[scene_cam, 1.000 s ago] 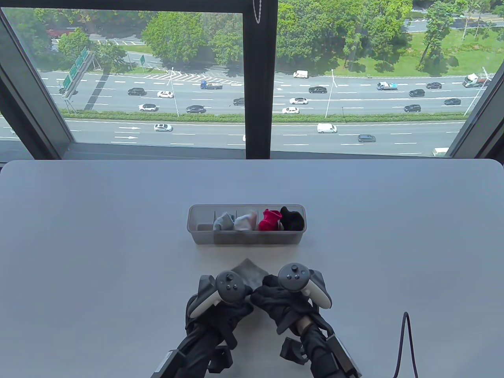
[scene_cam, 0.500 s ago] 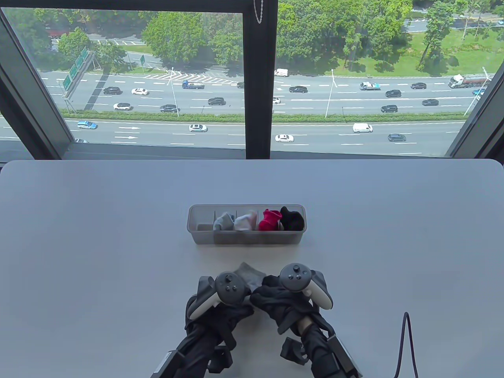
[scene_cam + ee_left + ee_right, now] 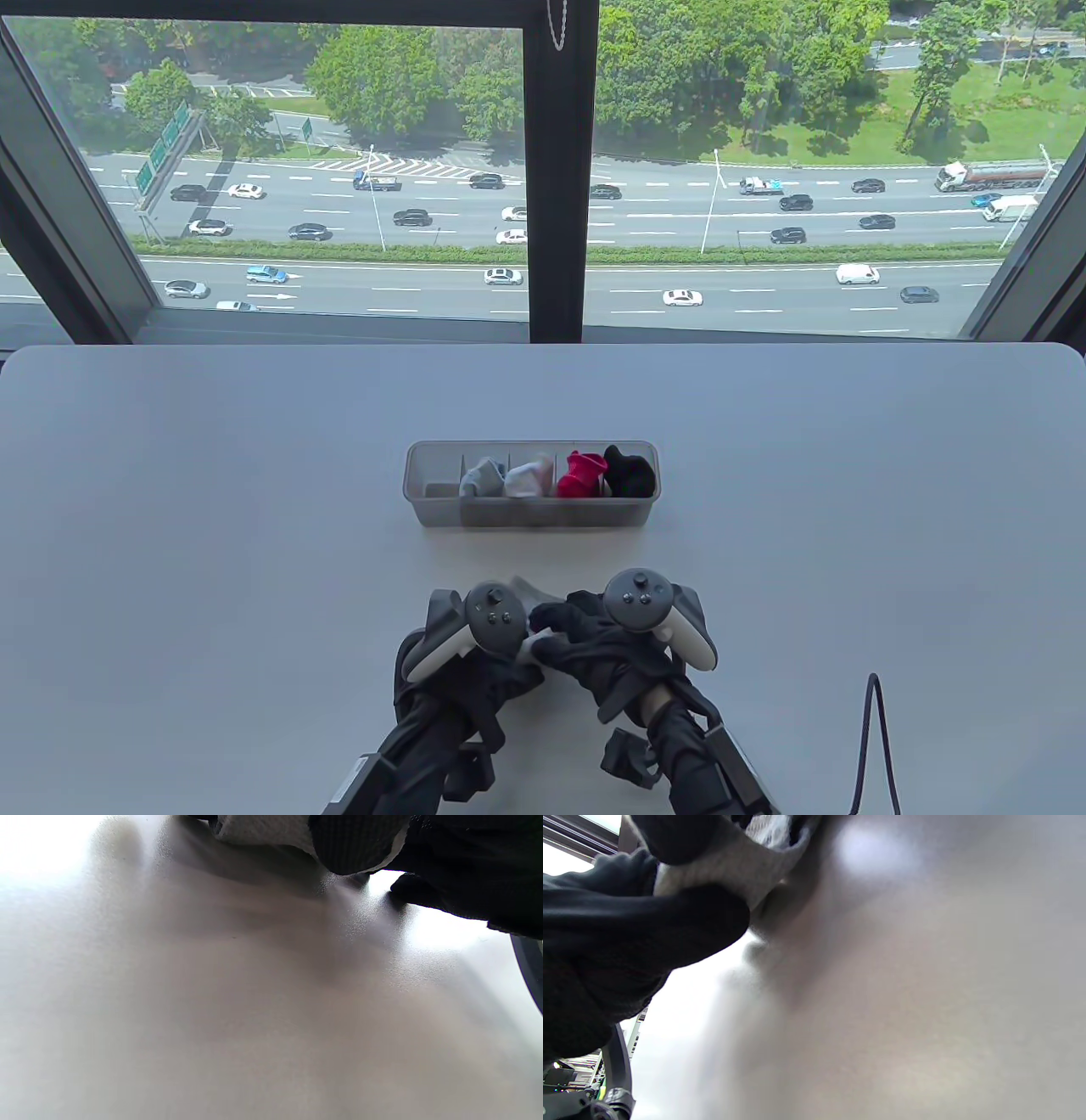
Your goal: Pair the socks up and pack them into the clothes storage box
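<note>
A grey sock [image 3: 528, 587] lies bunched between my two hands near the table's front edge, mostly hidden by them. My left hand [image 3: 514, 630] and right hand [image 3: 562, 626] both curl their fingers round it. In the left wrist view the grey sock [image 3: 263, 830] sits under a gloved fingertip [image 3: 356, 846]. The right wrist view shows the grey sock [image 3: 742, 866] pinched between dark gloved fingers [image 3: 670, 925]. Beyond the hands stands the clear storage box [image 3: 534, 513], holding a light grey sock bundle [image 3: 481, 477], a white one [image 3: 528, 477], a red one [image 3: 581, 474] and a black one [image 3: 629, 472].
The box's leftmost compartment [image 3: 434, 475] holds no sock. A dark cable [image 3: 878, 739] rises at the table's [image 3: 212, 509] front right. A window with a dark centre post [image 3: 556, 170] lies behind the far edge.
The grey sock's flat end beyond my hands has been drawn in and bunched up; little of it shows now. Both hands stayed in place, and the box is unchanged.
</note>
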`<action>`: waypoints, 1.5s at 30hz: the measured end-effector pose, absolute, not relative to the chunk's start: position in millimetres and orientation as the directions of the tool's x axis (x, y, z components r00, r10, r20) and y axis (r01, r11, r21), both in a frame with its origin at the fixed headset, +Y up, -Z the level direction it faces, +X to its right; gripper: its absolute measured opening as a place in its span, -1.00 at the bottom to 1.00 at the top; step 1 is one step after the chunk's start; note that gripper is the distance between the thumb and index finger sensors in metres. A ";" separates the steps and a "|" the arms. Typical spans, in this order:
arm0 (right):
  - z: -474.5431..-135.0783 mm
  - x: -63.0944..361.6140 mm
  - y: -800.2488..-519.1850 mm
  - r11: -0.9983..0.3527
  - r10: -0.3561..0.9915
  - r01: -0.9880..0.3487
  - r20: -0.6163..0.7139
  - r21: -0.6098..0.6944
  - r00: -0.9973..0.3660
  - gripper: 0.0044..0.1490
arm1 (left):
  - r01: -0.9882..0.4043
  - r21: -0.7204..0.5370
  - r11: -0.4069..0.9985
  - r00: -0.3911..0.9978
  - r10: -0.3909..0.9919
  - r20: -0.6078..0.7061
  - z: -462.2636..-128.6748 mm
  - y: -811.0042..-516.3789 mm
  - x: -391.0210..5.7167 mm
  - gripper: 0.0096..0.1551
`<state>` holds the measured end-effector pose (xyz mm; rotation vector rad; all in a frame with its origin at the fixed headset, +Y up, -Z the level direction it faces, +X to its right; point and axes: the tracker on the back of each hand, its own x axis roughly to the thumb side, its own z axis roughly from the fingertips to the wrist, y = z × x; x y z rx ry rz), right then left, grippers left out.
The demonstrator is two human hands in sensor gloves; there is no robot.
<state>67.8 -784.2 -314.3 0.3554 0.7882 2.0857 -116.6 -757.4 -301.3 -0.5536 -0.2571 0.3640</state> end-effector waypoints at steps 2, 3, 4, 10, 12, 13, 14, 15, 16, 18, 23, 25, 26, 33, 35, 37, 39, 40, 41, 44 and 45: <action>-314.2 67.4 -783.6 -0.410 0.819 -0.639 -0.046 0.651 -0.572 -0.41 | -0.282 -0.540 0.793 0.900 0.414 0.138 -301.1 -757.2 -118.0 -0.53; -314.5 67.5 -783.6 -0.398 0.827 -0.649 -0.052 0.648 -0.560 -0.44 | -0.289 -0.519 0.804 0.901 0.412 0.137 -300.7 -756.9 -118.3 -0.49; -314.8 67.8 -783.9 -0.387 0.831 -0.653 -0.060 0.651 -0.553 -0.45 | -0.292 -0.500 0.815 0.902 0.409 0.140 -300.4 -756.3 -118.3 -0.35; -315.2 73.3 -782.8 -0.341 0.864 -0.726 -0.105 0.597 -0.492 -0.37 | -0.342 -0.388 0.856 0.876 0.439 0.197 -298.2 -745.1 -117.4 -0.46; -314.8 71.8 -780.7 -0.340 0.874 -0.702 -0.066 0.626 -0.482 -0.15 | -0.325 -0.423 0.846 0.874 0.439 0.207 -298.2 -745.9 -115.5 -0.45; -314.6 70.7 -780.1 -0.346 0.868 -0.687 -0.060 0.639 -0.493 -0.22 | -0.312 -0.443 0.841 0.877 0.434 0.206 -298.3 -746.4 -114.8 -0.45; -314.8 70.9 -778.5 -0.383 0.853 -0.679 -0.043 0.627 -0.520 -0.27 | -0.284 -0.475 0.833 0.885 0.418 0.204 -298.2 -748.4 -113.7 -0.45; -315.4 70.0 -777.5 -0.407 0.843 -0.681 -0.038 0.609 -0.537 -0.36 | -0.259 -0.492 0.831 0.895 0.398 0.203 -297.5 -749.9 -113.3 -0.44; -315.5 68.3 -776.7 -0.434 0.828 -0.666 -0.023 0.606 -0.561 -0.38 | -0.249 -0.494 0.833 0.896 0.392 0.209 -297.4 -751.4 -112.3 -0.43; -315.1 66.8 -776.4 -0.438 0.824 -0.652 -0.012 0.619 -0.566 -0.38 | -0.224 -0.494 0.840 0.913 0.358 0.194 -298.4 -752.4 -111.1 -0.39; -316.0 69.6 -779.6 -0.409 0.837 -0.693 -0.057 0.594 -0.544 -0.39 | -0.292 -0.376 0.879 0.911 0.376 0.170 -297.0 -744.9 -117.2 -0.34; -315.3 69.9 -777.2 -0.377 0.860 -0.723 -0.070 0.579 -0.505 -0.34 | -0.320 -0.356 0.878 0.896 0.402 0.186 -296.9 -741.9 -116.9 -0.44; -314.8 70.5 -775.0 -0.394 0.862 -0.717 -0.039 0.574 -0.505 -0.22 | -0.307 -0.371 0.876 0.898 0.396 0.193 -296.9 -742.4 -116.1 -0.45; -316.7 71.5 -765.0 -0.424 0.868 -0.740 0.000 0.522 -0.497 -0.46 | -0.277 -0.419 0.865 0.900 0.387 0.202 -297.2 -745.5 -114.2 -0.39; -316.3 70.9 -765.5 -0.403 0.874 -0.755 -0.026 0.516 -0.485 -0.46 | -0.263 -0.413 0.872 0.913 0.363 0.185 -297.2 -744.0 -114.7 -0.20; -316.3 72.9 -767.3 -0.428 0.864 -0.755 -0.020 0.496 -0.503 -0.45 | -0.306 -0.348 0.886 0.904 0.385 0.187 -296.2 -740.4 -116.7 -0.21; -316.9 74.8 -768.1 -0.373 0.888 -0.787 -0.058 0.492 -0.457 -0.43 | -0.364 -0.281 0.888 0.878 0.428 0.214 -295.4 -734.7 -116.5 -0.35; -316.7 74.9 -767.6 -0.362 0.893 -0.790 -0.059 0.494 -0.446 -0.41 | -0.361 -0.281 0.889 0.878 0.425 0.218 -294.9 -733.8 -116.1 -0.40; -316.0 75.0 -766.0 -0.358 0.899 -0.789 -0.046 0.499 -0.436 -0.34 | -0.354 -0.270 0.895 0.881 0.417 0.226 -294.0 -733.0 -115.9 -0.41; -316.0 74.3 -761.9 -0.385 0.894 -0.755 0.012 0.531 -0.448 -0.32 | -0.332 -0.324 0.886 0.878 0.416 0.238 -295.2 -736.1 -115.3 -0.41; -316.1 74.5 -761.1 -0.396 0.890 -0.760 0.010 0.516 -0.457 -0.36 | -0.318 -0.338 0.886 0.881 0.408 0.240 -295.0 -737.2 -115.2 -0.41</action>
